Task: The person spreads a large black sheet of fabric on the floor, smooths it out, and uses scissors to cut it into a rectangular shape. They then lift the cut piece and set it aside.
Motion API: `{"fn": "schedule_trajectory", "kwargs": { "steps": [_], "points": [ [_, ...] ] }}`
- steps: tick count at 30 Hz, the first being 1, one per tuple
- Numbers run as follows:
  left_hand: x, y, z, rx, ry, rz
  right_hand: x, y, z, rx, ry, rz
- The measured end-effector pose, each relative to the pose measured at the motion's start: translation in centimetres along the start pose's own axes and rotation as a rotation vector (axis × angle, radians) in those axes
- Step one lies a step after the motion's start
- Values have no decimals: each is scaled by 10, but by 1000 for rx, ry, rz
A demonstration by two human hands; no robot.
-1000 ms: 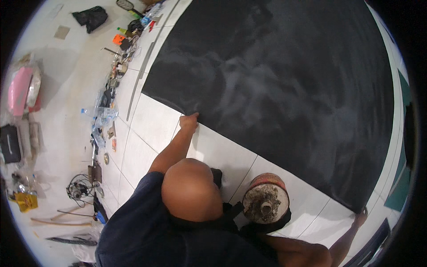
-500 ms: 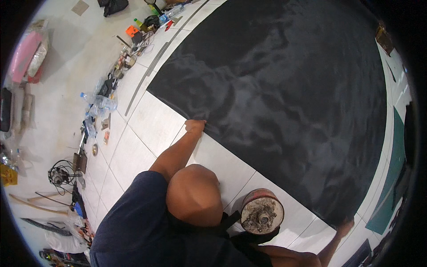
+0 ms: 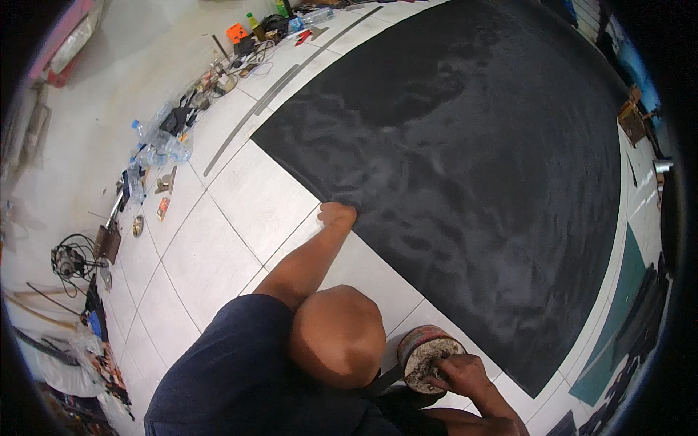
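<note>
A large black sheet (image 3: 465, 189) with a smooth, slightly rippled surface lies on white floor tiles. My left hand (image 3: 337, 215) is closed at its near edge, fingers curled; whether the edge is pinched inside is partly hidden. A round reddish can (image 3: 427, 341) with a crusted, greyish top stands in front of me, beside the sheet. My right hand (image 3: 462, 374) reaches over this can, its fingers closed around a small round knob (image 3: 439, 372) in the middle of the top. The fingers cover most of the knob.
A long grey strip (image 3: 291, 81) lies left of the sheet. Plastic bottles (image 3: 163, 142), a metal clamp-like piece (image 3: 166, 179) and other clutter line the wall. A small fan-like device (image 3: 69, 260) with cables stands far left. Green sheet material (image 3: 609, 341) lies at the right.
My right hand has left the sheet's near right corner and come to the knob on the can. My left hand remains at the near edge. The view has shifted slightly.
</note>
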State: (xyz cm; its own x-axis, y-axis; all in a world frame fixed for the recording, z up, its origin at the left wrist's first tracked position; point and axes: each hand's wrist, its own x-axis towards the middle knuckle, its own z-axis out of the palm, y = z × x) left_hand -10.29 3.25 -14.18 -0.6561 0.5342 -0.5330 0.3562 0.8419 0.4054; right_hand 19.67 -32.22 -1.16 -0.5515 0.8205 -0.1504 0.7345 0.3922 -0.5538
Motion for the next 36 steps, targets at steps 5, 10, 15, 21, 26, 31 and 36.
{"fn": "schedule_trajectory", "kwargs": {
  "steps": [5,10,15,21,26,31,36],
  "points": [
    [34,-17,3,-9,85,3,0,-7,11,75,206,122],
    [8,-15,1,22,24,120,-15,5,-1,65,673,420],
    [16,-20,-6,-7,36,123,10,13,-33,167,901,620],
    [14,-24,-4,-19,-1,219,34,53,-52,83,958,653],
    [27,-30,-3,-23,6,216,52,79,-48,61,966,642],
    [7,-23,-7,-15,-19,202,52,88,-41,56,972,668],
    [14,-27,-11,-19,-20,186,61,78,-50,-3,835,808]
  ]
}}
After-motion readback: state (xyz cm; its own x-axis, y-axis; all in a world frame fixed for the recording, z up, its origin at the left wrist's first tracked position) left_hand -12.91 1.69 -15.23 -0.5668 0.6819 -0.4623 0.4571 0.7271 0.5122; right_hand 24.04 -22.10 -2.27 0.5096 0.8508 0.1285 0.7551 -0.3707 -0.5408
